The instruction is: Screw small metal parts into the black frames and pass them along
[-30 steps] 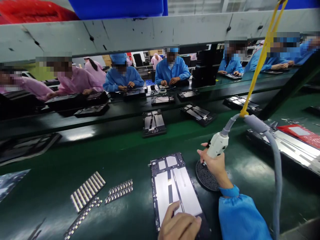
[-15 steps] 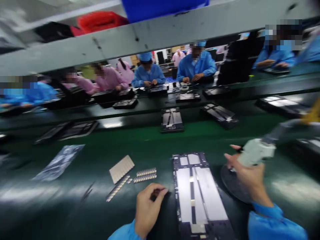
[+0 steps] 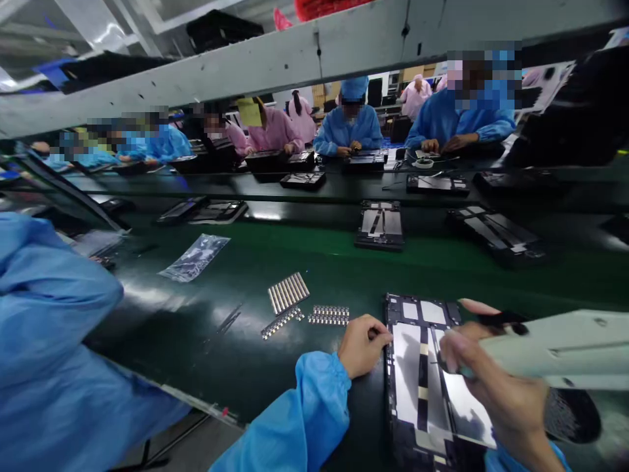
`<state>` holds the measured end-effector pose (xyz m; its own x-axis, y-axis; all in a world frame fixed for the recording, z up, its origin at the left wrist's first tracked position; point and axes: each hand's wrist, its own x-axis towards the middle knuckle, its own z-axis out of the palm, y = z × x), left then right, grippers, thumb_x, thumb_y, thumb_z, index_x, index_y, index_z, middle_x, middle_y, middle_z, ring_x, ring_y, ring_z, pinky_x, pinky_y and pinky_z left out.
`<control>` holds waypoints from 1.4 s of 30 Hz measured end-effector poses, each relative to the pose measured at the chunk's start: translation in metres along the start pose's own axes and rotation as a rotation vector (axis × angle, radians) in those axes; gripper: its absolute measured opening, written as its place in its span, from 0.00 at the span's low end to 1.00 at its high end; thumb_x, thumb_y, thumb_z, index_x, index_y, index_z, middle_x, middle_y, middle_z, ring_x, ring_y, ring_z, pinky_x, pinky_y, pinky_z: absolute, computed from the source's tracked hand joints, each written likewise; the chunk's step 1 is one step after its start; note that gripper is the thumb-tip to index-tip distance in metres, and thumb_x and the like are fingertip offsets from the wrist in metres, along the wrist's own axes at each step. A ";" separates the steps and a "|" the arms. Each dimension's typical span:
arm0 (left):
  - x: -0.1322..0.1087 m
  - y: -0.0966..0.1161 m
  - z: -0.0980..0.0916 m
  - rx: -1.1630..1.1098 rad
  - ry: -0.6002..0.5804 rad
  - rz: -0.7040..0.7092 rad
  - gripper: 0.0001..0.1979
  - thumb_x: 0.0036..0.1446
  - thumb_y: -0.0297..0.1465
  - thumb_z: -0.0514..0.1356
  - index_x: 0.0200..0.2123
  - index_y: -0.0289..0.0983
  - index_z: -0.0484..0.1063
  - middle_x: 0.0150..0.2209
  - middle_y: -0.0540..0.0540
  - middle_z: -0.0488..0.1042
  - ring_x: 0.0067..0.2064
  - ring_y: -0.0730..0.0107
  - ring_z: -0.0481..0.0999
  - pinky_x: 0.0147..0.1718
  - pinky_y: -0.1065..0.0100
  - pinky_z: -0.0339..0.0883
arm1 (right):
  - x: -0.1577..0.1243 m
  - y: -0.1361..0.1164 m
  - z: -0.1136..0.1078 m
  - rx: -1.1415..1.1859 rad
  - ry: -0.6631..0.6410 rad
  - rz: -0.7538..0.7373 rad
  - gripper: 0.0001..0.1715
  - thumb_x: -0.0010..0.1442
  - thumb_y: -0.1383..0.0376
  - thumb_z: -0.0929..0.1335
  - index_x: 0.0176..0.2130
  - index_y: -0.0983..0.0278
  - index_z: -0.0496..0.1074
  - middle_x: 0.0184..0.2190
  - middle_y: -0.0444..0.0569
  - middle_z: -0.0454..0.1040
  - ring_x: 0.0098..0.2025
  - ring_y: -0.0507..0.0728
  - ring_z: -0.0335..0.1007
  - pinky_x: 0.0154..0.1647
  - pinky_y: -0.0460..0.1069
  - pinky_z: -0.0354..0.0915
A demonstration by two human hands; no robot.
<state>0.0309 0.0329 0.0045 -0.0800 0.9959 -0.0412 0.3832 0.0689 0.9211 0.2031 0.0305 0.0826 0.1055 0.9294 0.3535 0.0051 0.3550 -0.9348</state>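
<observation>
In front of me lies an opened tablet (image 3: 407, 387), its pale battery cells and dark centre strip facing up. At its left edge, the thumb and fingers of my left hand (image 3: 364, 345) are pinched together; anything between them is too small to make out. My right hand (image 3: 501, 380) is wrapped round a pale green electric screwdriver (image 3: 565, 347), held over the tablet's right side. Its thin tip points left above the cells, and motion blurs the hand slightly. Left of my left hand lie small rows of metal parts (image 3: 328, 315) and a ribbed plate of strips (image 3: 289, 293).
A co-worker's blue sleeve (image 3: 44, 308) fills the left side. A clear plastic bag (image 3: 195, 257) and thin dark sticks (image 3: 230, 319) lie on the green bench (image 3: 275, 380). More opened tablets (image 3: 379, 226) stand farther back. Behind the round dark base (image 3: 572, 414), the bench continues right.
The view has turned left. My right hand has brought the screwdriver from beside the tablet to over it. My left hand has moved to the tablet's left edge. A co-worker's sleeve has come into view.
</observation>
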 end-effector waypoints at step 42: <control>0.010 -0.033 -0.139 0.607 0.085 -0.164 0.18 0.44 0.30 0.71 0.41 0.39 0.77 0.43 0.45 0.76 0.48 0.58 0.73 0.49 0.62 0.64 | 0.014 0.057 0.066 -0.121 -0.241 0.027 0.13 0.53 0.57 0.72 0.35 0.62 0.70 0.15 0.39 0.67 0.21 0.55 0.69 0.38 0.54 0.71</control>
<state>-0.1108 0.0320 0.0272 -0.2450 0.9634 -0.1089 0.8116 0.2653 0.5205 0.1393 0.0702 0.0368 -0.1322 0.9407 0.3124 0.1261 0.3286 -0.9360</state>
